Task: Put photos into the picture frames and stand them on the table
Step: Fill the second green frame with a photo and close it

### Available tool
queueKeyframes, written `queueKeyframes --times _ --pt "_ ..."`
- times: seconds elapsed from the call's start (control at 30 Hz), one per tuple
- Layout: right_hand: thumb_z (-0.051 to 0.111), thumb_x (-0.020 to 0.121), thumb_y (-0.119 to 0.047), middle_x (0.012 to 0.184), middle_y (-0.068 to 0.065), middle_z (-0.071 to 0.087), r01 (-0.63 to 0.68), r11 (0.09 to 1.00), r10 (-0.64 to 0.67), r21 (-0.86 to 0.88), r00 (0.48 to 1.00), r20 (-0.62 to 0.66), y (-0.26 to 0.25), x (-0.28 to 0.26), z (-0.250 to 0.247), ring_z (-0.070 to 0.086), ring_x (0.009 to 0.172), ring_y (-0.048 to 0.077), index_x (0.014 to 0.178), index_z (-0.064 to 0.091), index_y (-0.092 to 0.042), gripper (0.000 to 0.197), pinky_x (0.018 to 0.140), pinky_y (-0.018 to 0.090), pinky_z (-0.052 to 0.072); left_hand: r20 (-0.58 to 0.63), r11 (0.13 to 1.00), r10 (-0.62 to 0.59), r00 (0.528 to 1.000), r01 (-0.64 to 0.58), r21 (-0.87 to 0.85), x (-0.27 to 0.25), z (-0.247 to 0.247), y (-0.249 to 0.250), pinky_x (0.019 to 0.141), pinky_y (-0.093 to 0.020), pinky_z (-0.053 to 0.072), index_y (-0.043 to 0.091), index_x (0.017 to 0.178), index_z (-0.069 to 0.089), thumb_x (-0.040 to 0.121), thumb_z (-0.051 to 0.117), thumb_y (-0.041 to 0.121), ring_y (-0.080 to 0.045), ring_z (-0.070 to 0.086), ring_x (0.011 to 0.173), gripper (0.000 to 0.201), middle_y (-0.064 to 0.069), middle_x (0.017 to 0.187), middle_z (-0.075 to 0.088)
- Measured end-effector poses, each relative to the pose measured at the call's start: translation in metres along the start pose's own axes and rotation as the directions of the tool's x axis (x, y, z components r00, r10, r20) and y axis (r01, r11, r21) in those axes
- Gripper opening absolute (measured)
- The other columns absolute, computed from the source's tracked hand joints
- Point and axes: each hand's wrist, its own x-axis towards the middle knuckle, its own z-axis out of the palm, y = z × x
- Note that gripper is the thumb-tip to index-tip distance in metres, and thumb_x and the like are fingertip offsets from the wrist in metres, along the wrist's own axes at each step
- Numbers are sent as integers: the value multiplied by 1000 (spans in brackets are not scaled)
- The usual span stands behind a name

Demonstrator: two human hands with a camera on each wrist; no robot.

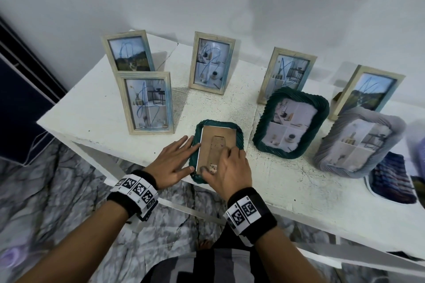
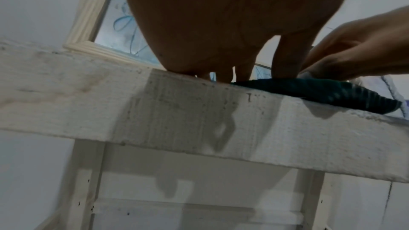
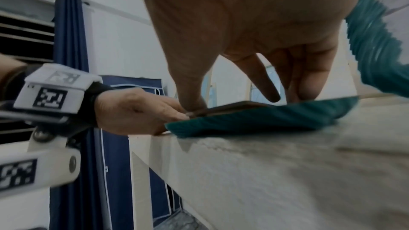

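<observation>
1. Teal ribbed cloth wraps the frame (image 1: pixel 218 150) being filled; it lies face down at the near edge of the white table (image 1: pixel 287 188), its near corner seeming to poke slightly past the lip. A push toward the body could slide it off.
2. The left hand (image 1: pixel 173 163) lies flat, fingers straight and slightly spread, tips touching the frame's left border. The right hand (image 1: pixel 226 167) has its fingers bent, pressing the brown backing board (image 1: pixel 217 142); whether anything is pinched I cannot tell. The board's left side sits raised in the right wrist view, so uneven pressure could probably crease the photo beneath or leave the back unseated.
3. Just right stands a second teal frame (image 1: pixel 291 122), with a grey frame (image 1: pixel 358 142) beyond it; a right elbow swing could topple either.
4. Open tabletop lies ahead, between the near wooden frame (image 1: pixel 147 102) and the teal one: likely room to stand this frame.
5. Farther back, four more wooden frames stand near the wall.
</observation>
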Motion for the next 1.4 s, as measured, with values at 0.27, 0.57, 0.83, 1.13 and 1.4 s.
queueKeyframes --times 0.27,0.57,0.83,1.13,1.4 --pt "51 83 -43 107 13 56 -140 945 128 297 990 61 4 -2 -16 49 99 29 117 52 -5 51 80 35 42 -33 999 10 999 -8 50 0 4 0 117 -31 -1 32 155 4 84 3 79 -7 -15 148 85 7 162 -8" --pt "58 82 -34 92 -1 62 -309 611 271 729 947 175 38 -7 -25 58 85 16 94 58 -13 24 76 37 52 -60 997 3 998 2 81 1 6 0 119 -33 0 32 155 6 83 4 79 -8 -13 148 86 8 161 -7" --pt "60 86 -20 101 1 65 -207 425 268 881 959 96 62 -19 -20 60 89 7 108 60 -11 24 67 14 46 -374 983 -100 922 32 -182 -7 -7 36 117 -44 25 29 148 36 94 24 67 -11 25 144 67 5 157 31" --pt "66 78 -36 114 -9 60 -36 411 161 911 986 -34 80 -38 -38 59 100 2 112 55 -26 37 81 19 49 -351 679 -289 891 -68 -731 3 -28 155 86 -43 58 24 126 56 97 58 24 -18 68 98 29 -1 107 71" --pt "67 78 -48 123 -15 54 110 506 121 855 973 -197 178 -97 -74 59 105 6 112 59 -29 41 81 28 54 -309 555 -205 929 -150 -818 27 -5 265 86 -35 57 14 128 55 97 54 15 -18 68 105 31 -2 114 71"
